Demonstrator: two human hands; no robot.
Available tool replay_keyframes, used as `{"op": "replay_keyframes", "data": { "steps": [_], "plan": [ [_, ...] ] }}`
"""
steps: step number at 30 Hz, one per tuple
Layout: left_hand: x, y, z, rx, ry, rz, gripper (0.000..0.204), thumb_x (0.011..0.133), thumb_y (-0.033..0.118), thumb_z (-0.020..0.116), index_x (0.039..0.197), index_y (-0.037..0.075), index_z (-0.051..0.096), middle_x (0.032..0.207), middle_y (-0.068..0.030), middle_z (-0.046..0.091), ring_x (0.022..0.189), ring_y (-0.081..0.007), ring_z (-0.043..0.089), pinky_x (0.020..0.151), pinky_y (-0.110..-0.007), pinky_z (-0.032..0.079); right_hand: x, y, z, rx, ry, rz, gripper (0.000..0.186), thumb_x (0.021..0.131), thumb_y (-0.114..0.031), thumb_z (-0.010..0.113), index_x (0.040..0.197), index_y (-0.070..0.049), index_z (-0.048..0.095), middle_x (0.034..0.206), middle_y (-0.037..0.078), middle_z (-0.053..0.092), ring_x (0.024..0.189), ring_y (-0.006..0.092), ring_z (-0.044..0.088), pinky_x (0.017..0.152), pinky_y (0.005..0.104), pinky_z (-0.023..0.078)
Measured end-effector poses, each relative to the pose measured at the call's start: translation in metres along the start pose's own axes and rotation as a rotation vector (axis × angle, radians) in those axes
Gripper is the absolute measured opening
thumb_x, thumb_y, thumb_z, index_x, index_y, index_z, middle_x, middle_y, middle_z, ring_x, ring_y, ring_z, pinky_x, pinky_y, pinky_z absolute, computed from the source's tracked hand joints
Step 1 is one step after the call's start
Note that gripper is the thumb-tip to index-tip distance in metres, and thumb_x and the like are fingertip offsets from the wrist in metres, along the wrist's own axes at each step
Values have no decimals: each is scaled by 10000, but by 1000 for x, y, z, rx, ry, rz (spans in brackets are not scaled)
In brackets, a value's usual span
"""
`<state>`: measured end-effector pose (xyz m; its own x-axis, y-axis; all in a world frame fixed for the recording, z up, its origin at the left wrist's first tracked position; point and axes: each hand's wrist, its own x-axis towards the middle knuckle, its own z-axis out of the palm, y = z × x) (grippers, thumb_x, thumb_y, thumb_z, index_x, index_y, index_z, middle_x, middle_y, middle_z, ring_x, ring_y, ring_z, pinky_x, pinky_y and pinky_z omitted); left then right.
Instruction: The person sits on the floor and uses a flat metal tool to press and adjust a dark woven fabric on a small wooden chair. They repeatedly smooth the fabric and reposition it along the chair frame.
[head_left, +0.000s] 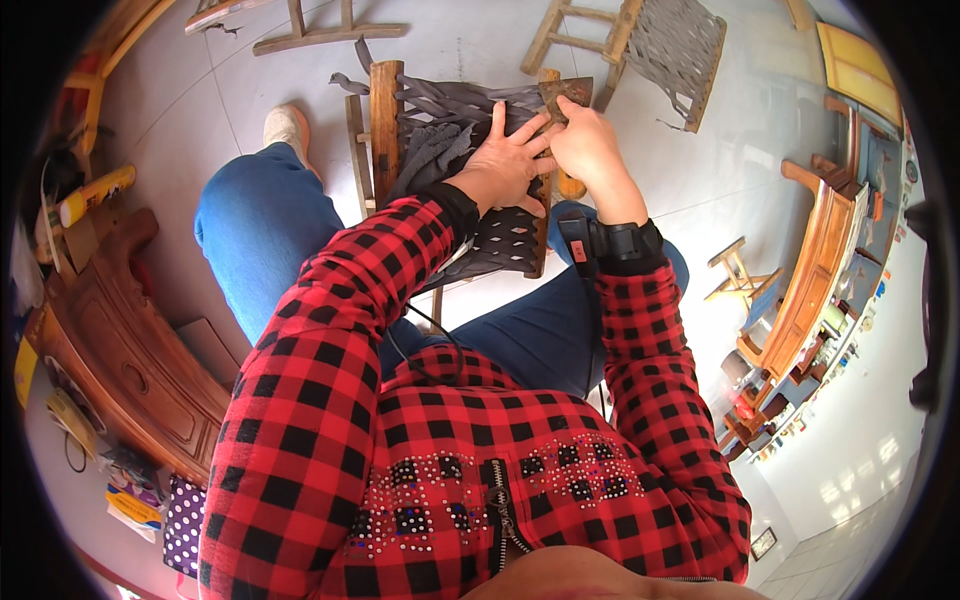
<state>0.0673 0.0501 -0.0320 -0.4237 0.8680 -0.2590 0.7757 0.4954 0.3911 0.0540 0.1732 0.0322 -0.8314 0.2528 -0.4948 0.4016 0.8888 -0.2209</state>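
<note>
A wooden stool frame (386, 135) stands before my knees, its seat woven from dark grey strips (500, 248). My left hand (508, 162) lies across the weave, fingers spread, with the fingertips close to the right rail. My right hand (588, 148) is closed on what looks like a hatchet (562, 98): a rusty broad metal head shows above the fingers and a rounded wooden handle end below them. The hatchet is over the stool's right rail and hides part of it. Loose strip ends stick out past the far left corner. A crumpled dark grey cloth (432, 155) rests on the seat's left part.
Another stool with a woven grey seat (680, 55) stands at the far right. Wooden stool legs (330, 38) show at the far left. A carved wooden cabinet (130, 350) is on the left, a long wooden bench (815, 270) on the right. A small folding stool (745, 280) is nearer.
</note>
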Motion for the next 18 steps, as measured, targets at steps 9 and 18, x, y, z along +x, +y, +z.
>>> {"op": "replay_keyframes", "data": {
  "steps": [9, 18],
  "plan": [
    [-1, 0, -7, 12, -96, -14, 894, 754, 706, 526, 1384, 77, 442, 1522, -66, 259, 1446, -254, 60, 1042, -722, 22, 0, -11, 6, -41, 17, -28, 498, 818, -178, 551, 1273, 19, 511, 1053, 245, 636, 1006, 385, 609, 863, 429, 487],
    [7, 5, -5, 38, -111, -32, 929, 746, 718, 524, 1425, 101, 382, 1541, -58, 225, 1450, -254, 44, 1044, -720, 17, 0, -8, 4, -2, -2, 38, 585, 760, -89, 545, 1336, -9, 475, 1101, 276, 609, 1046, 394, 591, 872, 411, 480]
  ]
}}
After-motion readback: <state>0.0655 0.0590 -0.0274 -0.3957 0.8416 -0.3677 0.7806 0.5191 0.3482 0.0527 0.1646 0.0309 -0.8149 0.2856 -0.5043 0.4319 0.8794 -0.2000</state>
